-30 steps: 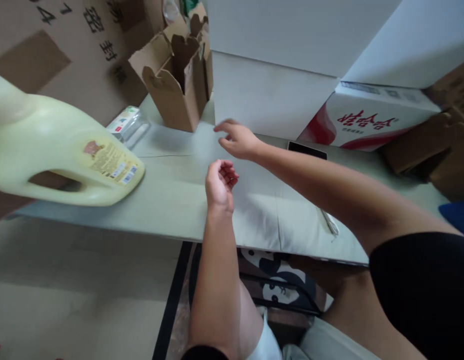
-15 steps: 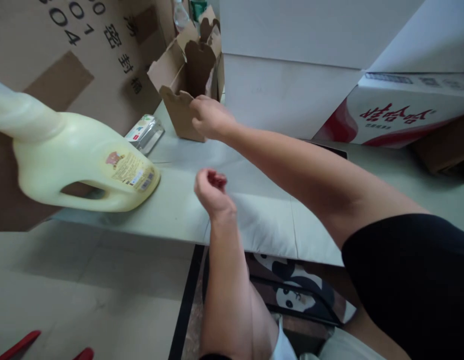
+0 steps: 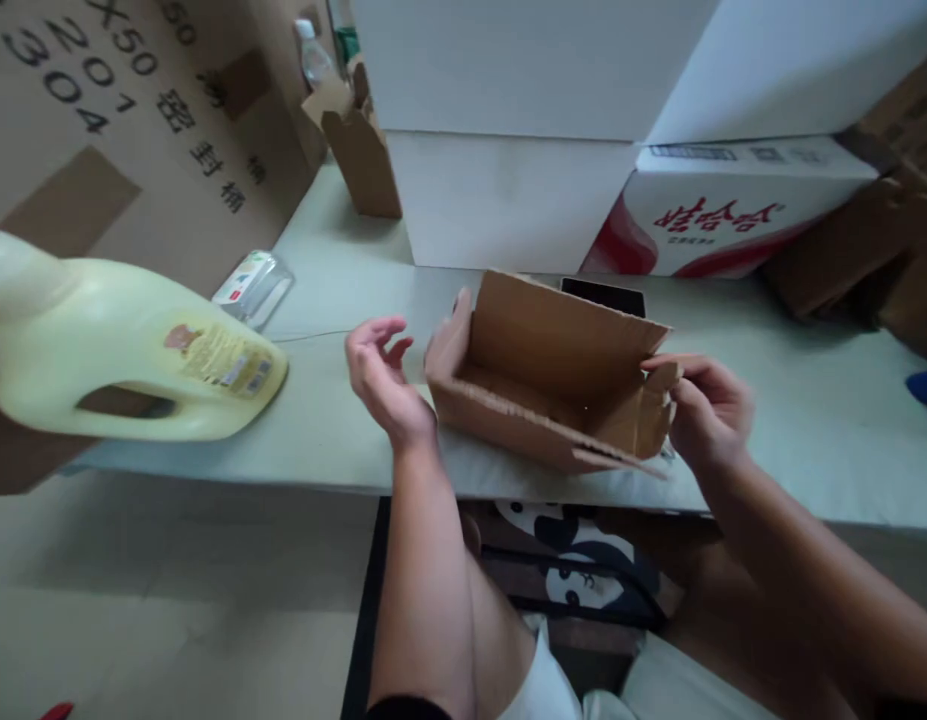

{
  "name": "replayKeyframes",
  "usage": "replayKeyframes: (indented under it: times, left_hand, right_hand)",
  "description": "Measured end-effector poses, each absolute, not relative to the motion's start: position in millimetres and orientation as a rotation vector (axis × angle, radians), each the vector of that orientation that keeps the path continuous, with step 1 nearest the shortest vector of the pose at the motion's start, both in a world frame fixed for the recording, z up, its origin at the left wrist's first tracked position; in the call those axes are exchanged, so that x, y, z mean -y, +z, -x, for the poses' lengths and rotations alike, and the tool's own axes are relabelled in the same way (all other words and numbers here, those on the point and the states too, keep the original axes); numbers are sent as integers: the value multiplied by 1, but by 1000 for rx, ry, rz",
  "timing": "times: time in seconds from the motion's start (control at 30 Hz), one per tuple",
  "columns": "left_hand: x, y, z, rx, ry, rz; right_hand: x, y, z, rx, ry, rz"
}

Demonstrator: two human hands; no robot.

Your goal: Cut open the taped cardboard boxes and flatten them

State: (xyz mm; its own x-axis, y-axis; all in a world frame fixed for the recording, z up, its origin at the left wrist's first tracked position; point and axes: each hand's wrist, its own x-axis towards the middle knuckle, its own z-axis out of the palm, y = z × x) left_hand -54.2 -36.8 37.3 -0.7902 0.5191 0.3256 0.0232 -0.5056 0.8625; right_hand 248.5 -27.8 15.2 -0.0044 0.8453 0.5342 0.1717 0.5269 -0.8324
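Observation:
An open-topped cardboard box [image 3: 500, 415] lies in front of me over the pale tabletop, its long back flap standing up. My right hand [image 3: 709, 410] pinches the torn flap at its right end between thumb and fingers. Just off the box's left end is my left hand [image 3: 388, 380], fingers apart and slightly curled, with nothing in it. The box's inside looks bare. A dark flat object [image 3: 604, 297] is partly hidden behind the back flap.
A pale yellow jug [image 3: 125, 340] lies tilted at the left, beside a clear plastic case [image 3: 254, 288]. Behind stand a large printed carton [image 3: 163, 190], another small cardboard box [image 3: 362, 160], a clear bottle [image 3: 313, 55] and white cartons [image 3: 508, 200]. The table's front edge runs close to me.
My right hand has brought the cardboard box from the back of the table to the front right. Another small box now shows at the back. My left hand has opened and shifted slightly left.

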Motion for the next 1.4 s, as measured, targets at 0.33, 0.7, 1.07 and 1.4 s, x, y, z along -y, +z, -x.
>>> replayKeyframes:
  times: [0.33, 0.7, 1.07, 1.4]
  left_hand:
    - [8, 32, -21, -1324, 2065, -1209]
    - [0, 20, -36, -1368, 2189, -1328]
    - [-4, 13, -29, -1331, 2096, -1465]
    - [-7, 2, -11, -1364, 1865, -1513]
  right_hand:
    - [30, -5, -285, 1683, 452, 974]
    - [26, -8, -284, 1645, 591, 886]
    - [28, -13, -282, 1651, 495, 867]
    - [25, -20, -278, 1541, 539, 802]
